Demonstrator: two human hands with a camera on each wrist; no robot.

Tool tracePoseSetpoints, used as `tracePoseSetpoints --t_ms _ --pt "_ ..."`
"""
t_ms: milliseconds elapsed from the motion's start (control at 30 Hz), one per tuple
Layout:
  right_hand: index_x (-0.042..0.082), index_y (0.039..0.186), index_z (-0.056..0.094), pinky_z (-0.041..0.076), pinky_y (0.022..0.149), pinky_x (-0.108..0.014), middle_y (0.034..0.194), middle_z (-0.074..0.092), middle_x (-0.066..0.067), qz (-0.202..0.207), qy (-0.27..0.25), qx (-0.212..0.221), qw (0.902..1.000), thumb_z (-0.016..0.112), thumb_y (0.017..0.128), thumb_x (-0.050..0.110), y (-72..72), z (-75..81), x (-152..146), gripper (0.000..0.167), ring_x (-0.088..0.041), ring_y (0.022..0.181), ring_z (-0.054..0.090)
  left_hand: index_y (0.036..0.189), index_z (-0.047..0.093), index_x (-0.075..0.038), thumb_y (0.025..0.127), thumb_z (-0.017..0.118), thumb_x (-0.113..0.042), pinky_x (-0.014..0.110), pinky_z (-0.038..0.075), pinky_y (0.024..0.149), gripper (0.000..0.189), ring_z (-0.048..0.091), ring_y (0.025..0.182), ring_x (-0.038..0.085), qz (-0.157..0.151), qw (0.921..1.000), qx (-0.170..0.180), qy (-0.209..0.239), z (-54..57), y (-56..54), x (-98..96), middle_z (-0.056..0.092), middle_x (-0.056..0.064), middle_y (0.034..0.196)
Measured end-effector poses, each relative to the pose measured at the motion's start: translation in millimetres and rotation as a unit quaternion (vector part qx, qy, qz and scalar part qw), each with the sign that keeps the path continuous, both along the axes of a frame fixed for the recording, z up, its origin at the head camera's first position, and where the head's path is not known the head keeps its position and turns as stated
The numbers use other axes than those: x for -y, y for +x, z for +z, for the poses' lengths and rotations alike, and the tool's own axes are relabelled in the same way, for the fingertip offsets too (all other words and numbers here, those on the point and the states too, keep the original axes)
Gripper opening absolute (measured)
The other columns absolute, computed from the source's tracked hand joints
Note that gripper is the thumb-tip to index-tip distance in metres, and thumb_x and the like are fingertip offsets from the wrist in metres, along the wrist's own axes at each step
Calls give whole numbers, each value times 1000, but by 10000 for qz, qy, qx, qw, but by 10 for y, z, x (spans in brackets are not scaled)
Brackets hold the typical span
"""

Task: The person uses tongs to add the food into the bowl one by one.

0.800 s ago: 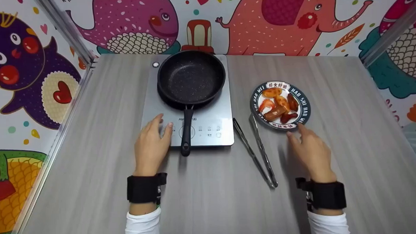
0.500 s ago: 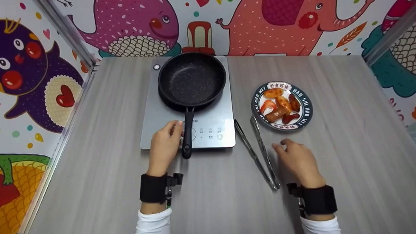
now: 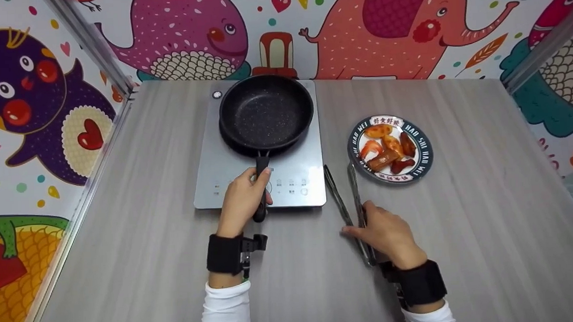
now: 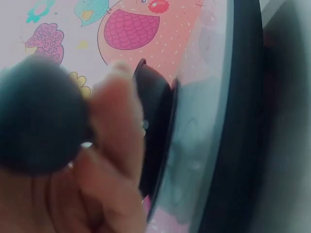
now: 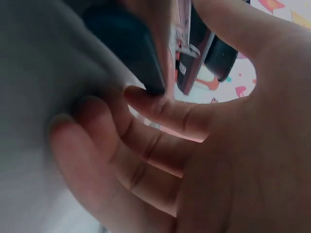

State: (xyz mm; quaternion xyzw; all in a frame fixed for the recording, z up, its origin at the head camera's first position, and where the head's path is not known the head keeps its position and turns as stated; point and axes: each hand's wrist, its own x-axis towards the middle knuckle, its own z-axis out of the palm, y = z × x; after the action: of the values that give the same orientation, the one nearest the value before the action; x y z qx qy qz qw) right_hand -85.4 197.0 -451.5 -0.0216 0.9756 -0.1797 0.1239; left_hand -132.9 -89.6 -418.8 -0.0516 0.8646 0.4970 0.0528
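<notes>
My left hand [image 3: 242, 198] grips the black handle [image 3: 262, 163] of a frying pan [image 3: 267, 111]. Its thumb lies along the handle, and fingertips show on the far side. The speckled black pan sits on a silver induction cooker [image 3: 210, 166]. In the left wrist view the handle's rounded end [image 4: 41, 116] shows large and blurred in front of the fingers. My right hand [image 3: 389, 231] is over the metal tongs [image 3: 335, 190], thumb across them and index finger by their right arm. The tongs lie spread on the table. The right wrist view shows bent fingers [image 5: 155, 145] low over the tabletop.
A dark-rimmed plate [image 3: 424, 149] holds several pieces of food, among them a brown sausage-like piece [image 3: 383, 160], right of the cooker. The grey wooden table [image 3: 290, 275] ends at printed walls [image 3: 339, 44] at the back and sides.
My left hand has moved right from beside the pan handle and now grips it. My right hand has come left and down from near the plate to the tongs.
</notes>
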Motion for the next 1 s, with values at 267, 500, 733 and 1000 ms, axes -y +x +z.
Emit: tracePoseSetpoints --t_ms 267,500,733,1000 --pt "-3 111 48 44 58 -42 87 61 -14 -231 -62 20 9997 65 76 40 -46 -15 41 58 -28 72 58 109 51 -15 92 43 -42 32 39 41 33 52 43 23 -10 9997 20 254 -24 -109 -33 56 5 54" --pt "-1 105 48 41 52 -41 77 59 -12 -505 -287 -460 9972 61 74 27 -38 -85 -11 44 -27 63 56 105 51 -18 92 41 -40 34 42 44 27 52 43 23 32 9996 145 229 -39 -158 -55 54 7 54" --pt "1 104 49 41 56 -41 75 56 -7 -479 -619 -954 9924 61 73 23 -38 -92 -111 40 -24 63 52 102 51 -18 92 43 -38 35 41 43 24 51 40 23 241 9994 -20 238 -75 -150 -59 53 6 52" --pt "2 111 51 38 54 -39 69 51 -5 -566 -720 -1375 9863 58 77 21 -67 6 -275 40 -23 61 48 103 51 -16 92 43 -37 34 39 43 25 51 42 23 282 9990 -77 343 -89 -96 -40 52 6 51"
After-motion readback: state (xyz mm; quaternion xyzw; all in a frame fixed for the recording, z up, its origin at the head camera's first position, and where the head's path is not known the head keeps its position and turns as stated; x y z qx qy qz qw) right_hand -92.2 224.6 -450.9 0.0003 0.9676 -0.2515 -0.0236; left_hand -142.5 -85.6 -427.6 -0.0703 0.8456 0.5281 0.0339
